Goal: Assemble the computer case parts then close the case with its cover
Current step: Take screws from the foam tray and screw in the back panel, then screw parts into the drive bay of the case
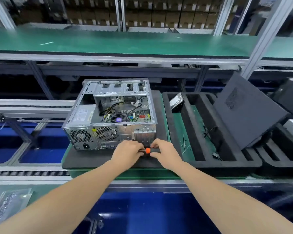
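An open silver computer case (108, 114) lies on its side on a black foam mat (98, 159), its rear panel facing me and the motherboard and cables showing inside. My right hand (164, 153) grips the black and orange handle of a screwdriver (150, 150) just in front of the case's lower right rear corner. My left hand (128, 152) pinches the screwdriver's thin metal shaft; the tip is hidden by the fingers. The dark side cover (245, 112) leans in the foam tray to the right.
A black foam tray (176, 146) with long slots sits right of the case and holds a hard drive (176, 103) and loose cables. A green shelf (125, 43) runs behind. Conveyor rails cross on the left. A plastic bag (8, 205) lies at the lower left.
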A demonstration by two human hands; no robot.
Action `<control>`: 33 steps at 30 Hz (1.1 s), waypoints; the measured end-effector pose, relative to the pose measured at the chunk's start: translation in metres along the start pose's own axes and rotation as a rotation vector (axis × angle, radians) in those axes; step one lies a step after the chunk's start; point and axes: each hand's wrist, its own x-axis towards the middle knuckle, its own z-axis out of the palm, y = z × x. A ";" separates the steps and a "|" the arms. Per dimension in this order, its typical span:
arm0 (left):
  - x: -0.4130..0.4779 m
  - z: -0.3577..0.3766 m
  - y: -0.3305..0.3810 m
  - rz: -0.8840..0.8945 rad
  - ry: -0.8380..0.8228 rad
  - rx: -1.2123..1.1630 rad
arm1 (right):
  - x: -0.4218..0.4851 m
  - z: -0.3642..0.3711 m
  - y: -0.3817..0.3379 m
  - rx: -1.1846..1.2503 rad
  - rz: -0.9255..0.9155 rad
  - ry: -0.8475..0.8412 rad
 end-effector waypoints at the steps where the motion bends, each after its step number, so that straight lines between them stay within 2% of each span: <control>1: 0.001 0.005 0.003 -0.048 0.025 0.006 | 0.003 0.002 0.004 0.026 -0.011 0.006; 7: 0.002 0.025 0.011 -0.287 0.021 0.037 | 0.013 0.013 0.023 -0.016 -0.087 0.004; 12: 0.001 0.032 0.017 -0.326 0.073 0.045 | 0.011 0.014 0.040 -0.036 -0.095 0.012; 15: 0.008 0.025 0.023 -0.270 0.090 0.027 | 0.012 0.010 0.047 -0.022 -0.114 0.010; 18: 0.016 0.009 0.039 -0.142 0.146 -0.045 | 0.014 0.001 0.048 0.003 -0.121 0.025; 22: 0.039 -0.015 0.062 0.080 0.116 -0.098 | 0.020 -0.019 0.049 0.039 -0.128 0.073; 25: 0.071 -0.033 0.076 0.139 0.125 -0.133 | 0.028 -0.046 0.056 0.075 -0.100 0.134; 30: 0.138 -0.057 0.091 -0.045 0.190 -0.412 | 0.053 -0.106 0.076 0.122 -0.021 0.290; 33: 0.179 -0.059 0.091 -0.185 0.162 -0.534 | 0.076 -0.139 0.086 0.103 0.046 0.335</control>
